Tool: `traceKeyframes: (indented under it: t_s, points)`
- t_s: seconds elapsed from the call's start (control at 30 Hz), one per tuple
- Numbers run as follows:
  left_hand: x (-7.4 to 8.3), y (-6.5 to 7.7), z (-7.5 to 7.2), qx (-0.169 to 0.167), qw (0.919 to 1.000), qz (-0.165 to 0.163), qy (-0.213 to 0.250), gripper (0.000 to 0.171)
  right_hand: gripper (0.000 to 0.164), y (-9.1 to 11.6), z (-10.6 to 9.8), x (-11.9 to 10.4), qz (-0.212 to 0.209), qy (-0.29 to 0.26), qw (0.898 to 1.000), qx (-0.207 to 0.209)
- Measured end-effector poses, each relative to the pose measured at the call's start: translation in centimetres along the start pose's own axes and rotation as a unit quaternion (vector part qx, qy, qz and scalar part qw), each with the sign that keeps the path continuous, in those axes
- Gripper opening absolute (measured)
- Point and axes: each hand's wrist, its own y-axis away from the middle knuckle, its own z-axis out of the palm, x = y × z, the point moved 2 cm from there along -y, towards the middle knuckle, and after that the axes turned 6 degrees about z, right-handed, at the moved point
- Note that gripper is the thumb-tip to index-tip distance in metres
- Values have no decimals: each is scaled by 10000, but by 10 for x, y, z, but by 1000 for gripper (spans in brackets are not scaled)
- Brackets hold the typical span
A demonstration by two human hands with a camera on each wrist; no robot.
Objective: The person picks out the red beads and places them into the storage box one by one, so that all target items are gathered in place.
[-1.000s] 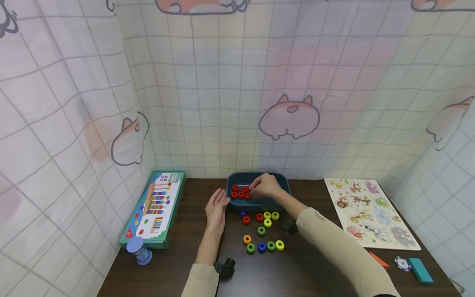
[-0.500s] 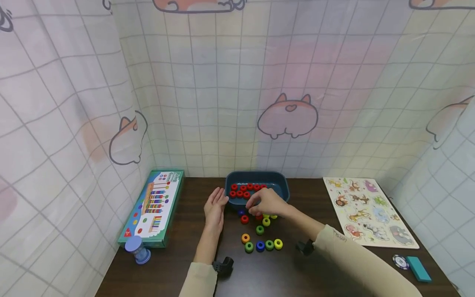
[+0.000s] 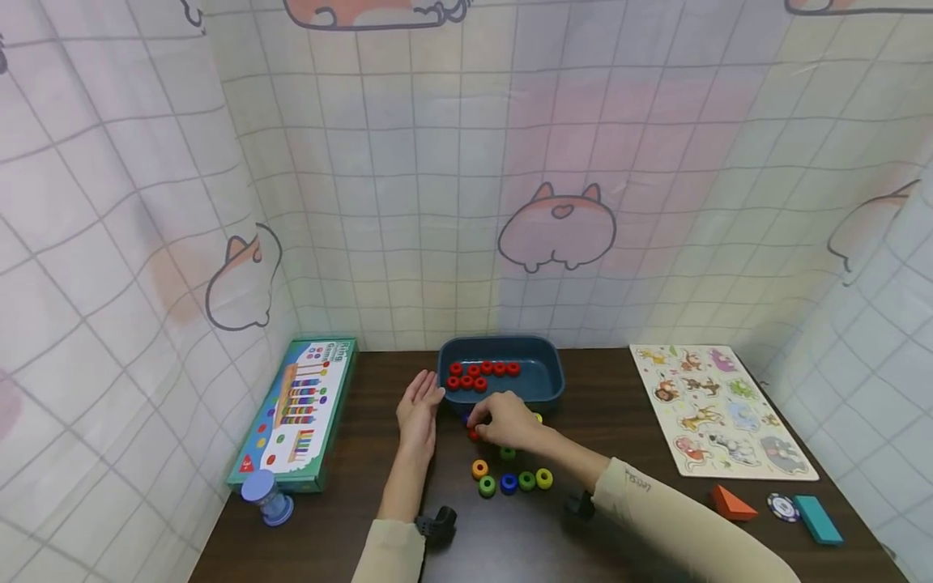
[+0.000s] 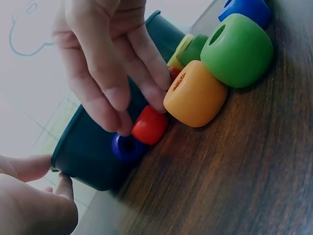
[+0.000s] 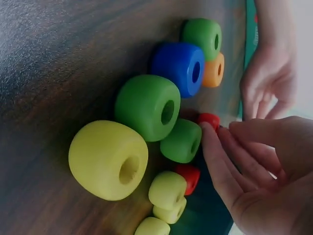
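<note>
My left hand [image 3: 418, 417], fingers extended, touches the left side of a dark blue plastic bin [image 3: 538, 379]. In the left wrist view its digits meet the bin's rim [image 4: 59, 147]. In front of the bin, my right hand [image 3: 510, 423] pinches a red bead [image 4: 150, 125] at table level. Several red beads [image 3: 474, 371] lie inside the bin. A blue bead [image 4: 128, 148] sits beside the pinched one, against the bin. Nearer me are an orange bead [image 3: 479, 469], green beads [image 3: 526, 481], another blue bead [image 3: 508, 483] and a yellow bead [image 3: 543, 478]. My right hand hides others in the head view.
A ring game box [image 3: 299, 413] and a blue hourglass [image 3: 267, 497] stand at the left. On the right lie an animal puzzle board [image 3: 722, 413], an orange triangular block [image 3: 732, 504], a poker chip [image 3: 783, 507] and a teal block [image 3: 818, 519]. Curtains enclose the table's back and sides.
My right hand has come out of the bin toward me and down to the red bead in front. More red beads now show in the bin. My left hand stays at the bin's side.
</note>
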Motion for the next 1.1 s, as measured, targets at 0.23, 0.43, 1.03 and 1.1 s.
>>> traceKeyframes:
  t_s: [0.23,0.43,1.03,1.1]
  points:
    - [-1,0,0,-5,10000,-16,28,57,11,4,12,2,443,-696,9947,-615]
    - [-1,0,0,10,10000,-7,19,56,14,1,15,7,804,-1497,9787,-1150]
    - [1,1,-1,48,10000,-73,-41,56,16,-32,-57,0,743,-2150,9714,-689]
    - [1,1,-1,32,10000,-63,-23,56,17,-40,-64,7,806,-2134,9723,-511]
